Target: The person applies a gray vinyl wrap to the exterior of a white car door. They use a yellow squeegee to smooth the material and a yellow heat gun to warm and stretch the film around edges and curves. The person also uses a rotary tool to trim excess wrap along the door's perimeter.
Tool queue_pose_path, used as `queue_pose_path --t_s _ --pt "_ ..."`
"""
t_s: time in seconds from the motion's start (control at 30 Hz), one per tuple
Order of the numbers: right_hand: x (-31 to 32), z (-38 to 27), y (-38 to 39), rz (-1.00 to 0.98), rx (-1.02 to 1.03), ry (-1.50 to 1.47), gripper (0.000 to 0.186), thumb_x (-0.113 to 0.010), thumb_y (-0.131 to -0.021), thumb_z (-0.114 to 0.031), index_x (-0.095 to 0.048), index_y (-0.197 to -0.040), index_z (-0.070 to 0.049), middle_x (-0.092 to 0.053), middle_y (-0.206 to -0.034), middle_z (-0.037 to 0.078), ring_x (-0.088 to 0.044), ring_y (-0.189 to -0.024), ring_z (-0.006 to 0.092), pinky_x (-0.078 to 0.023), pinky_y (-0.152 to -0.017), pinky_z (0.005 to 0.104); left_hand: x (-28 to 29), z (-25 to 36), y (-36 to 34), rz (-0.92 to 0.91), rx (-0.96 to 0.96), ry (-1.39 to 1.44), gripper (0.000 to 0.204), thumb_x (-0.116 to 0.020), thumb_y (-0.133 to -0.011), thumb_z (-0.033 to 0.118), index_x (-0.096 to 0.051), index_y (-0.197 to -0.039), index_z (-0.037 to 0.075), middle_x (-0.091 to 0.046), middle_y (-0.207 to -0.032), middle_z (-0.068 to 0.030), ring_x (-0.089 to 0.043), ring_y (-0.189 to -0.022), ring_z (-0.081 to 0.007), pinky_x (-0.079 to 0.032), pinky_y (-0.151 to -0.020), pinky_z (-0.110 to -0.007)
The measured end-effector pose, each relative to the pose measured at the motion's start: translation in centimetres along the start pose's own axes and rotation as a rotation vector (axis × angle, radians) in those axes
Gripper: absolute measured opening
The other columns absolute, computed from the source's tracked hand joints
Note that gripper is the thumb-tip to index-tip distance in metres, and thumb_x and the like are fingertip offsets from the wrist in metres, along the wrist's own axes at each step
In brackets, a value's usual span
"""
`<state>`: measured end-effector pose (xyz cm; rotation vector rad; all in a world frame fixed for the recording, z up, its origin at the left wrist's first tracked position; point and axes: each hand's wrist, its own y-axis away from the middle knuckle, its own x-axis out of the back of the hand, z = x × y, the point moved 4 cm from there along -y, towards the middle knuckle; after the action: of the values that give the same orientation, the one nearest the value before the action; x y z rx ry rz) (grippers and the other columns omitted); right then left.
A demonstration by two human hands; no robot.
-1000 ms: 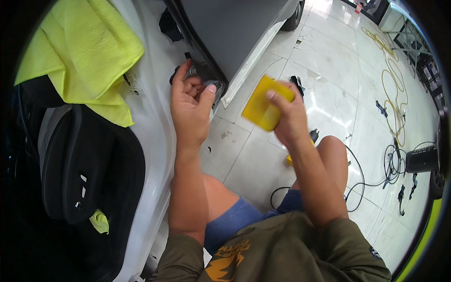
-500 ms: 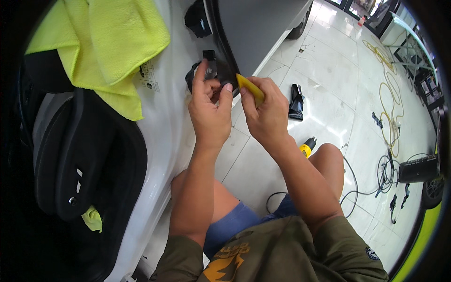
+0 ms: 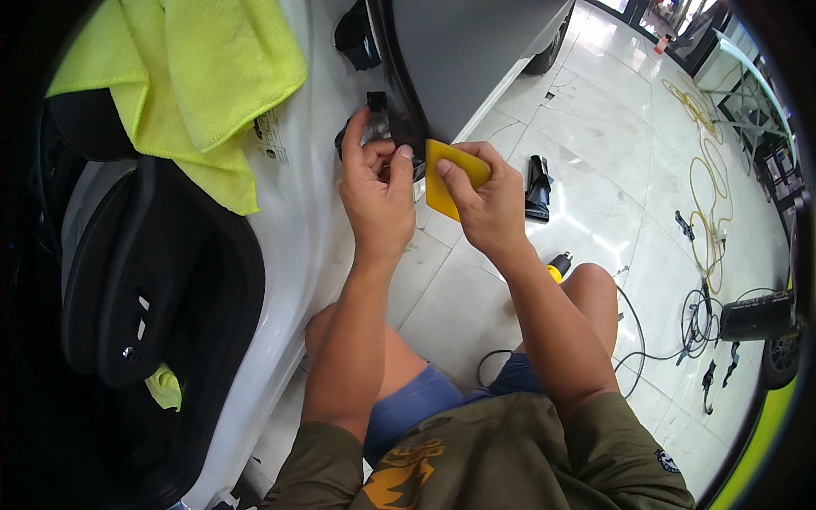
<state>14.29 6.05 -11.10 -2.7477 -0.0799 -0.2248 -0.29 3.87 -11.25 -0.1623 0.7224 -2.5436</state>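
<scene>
Head view: my right hand [image 3: 493,208] grasps a flat yellow pad [image 3: 444,194], tilted just beside the lower corner of the grey car door [image 3: 476,68]. My left hand [image 3: 378,204] is near the door's dark edge [image 3: 406,98], index finger [image 3: 355,140] extended and other fingers curled; whether it pinches anything, I cannot tell. A yellow-green cloth [image 3: 225,76] drapes at left.

Grey panel [image 3: 476,59]: one
Hands [image 3: 378,212]: two, by the panel
Yellow card [image 3: 445,189]: one, just below the panel
Wheels [image 3: 779,364]: two, one beside the panel, one farther right
Small green cloth [image 3: 165,388]: one, lower left of the panel
</scene>
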Motion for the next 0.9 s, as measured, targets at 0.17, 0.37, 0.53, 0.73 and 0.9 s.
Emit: queue_pose_path --t_s 0.17,0.37,0.53,0.73,0.9 --pt "0.5 -1.1 -1.2 -0.041 0.177 0.096 0.024 -0.071 -0.085 -0.017 -0.068 -0.099 0.001 -0.063 -0.097 0.017 -0.062 -0.089 0.0311 -0.050 -0.082 0.0386 -0.4 0.4 -0.2 0.012 0.030 0.002 0.063 -0.059 -0.091 -0.005 -0.031 -0.147 0.000 -0.062 -0.090 -0.0071 -0.061 -0.083 -0.0118 -0.050 -0.078 -0.024" --pt "1.1 -2.6 -2.2 -0.050 0.185 0.018 0.021 -0.070 -0.084 -0.016 -0.068 -0.097 0.000 -0.064 -0.094 0.016 -0.062 -0.085 0.0321 -0.050 -0.081 0.0386 0.2 0.9 -0.3 -0.004 0.070 -0.036 0.060 -0.059 -0.092 -0.004 -0.033 -0.146 0.000 -0.061 -0.100 -0.0087 -0.060 -0.092 -0.0133 -0.049 -0.085 -0.025" --pt "1.2 -5.2 -3.5 -0.013 0.132 0.001 0.020 -0.068 -0.086 -0.017 -0.067 -0.096 0.001 -0.065 -0.087 0.018 -0.062 -0.084 0.0338 -0.050 -0.078 0.0398 1.1 5.5 -1.1 0.044 -0.111 -0.302 0.051 -0.062 -0.092 0.000 -0.044 -0.140 -0.003 -0.062 -0.105 -0.0112 -0.061 -0.098 -0.0158 -0.051 -0.088 -0.029" --pt "0.7 -7.5 -4.1 0.042 0.238 -0.047 0.020 -0.066 -0.087 -0.017 -0.066 -0.094 0.002 -0.066 -0.087 0.019 -0.063 -0.086 0.0353 -0.049 -0.078 0.0424 0.2 7.8 -4.2 -0.011 -0.174 -0.241 0.051 -0.064 -0.091 -0.001 -0.046 -0.138 -0.004 -0.063 -0.107 -0.0115 -0.063 -0.096 -0.0161 -0.052 -0.087 -0.028" --pt "-0.2 -9.0 -4.9 0.097 0.324 -0.008 0.019 -0.066 -0.087 -0.016 -0.065 -0.094 0.002 -0.066 -0.088 0.018 -0.063 -0.087 0.0354 -0.050 -0.079 0.0430 0.2 9.1 -5.3 0.022 -0.243 -0.391 0.051 -0.065 -0.086 -0.002 -0.049 -0.135 -0.004 -0.065 -0.093 -0.0130 -0.067 -0.084 -0.0186 -0.056 -0.078 -0.031"
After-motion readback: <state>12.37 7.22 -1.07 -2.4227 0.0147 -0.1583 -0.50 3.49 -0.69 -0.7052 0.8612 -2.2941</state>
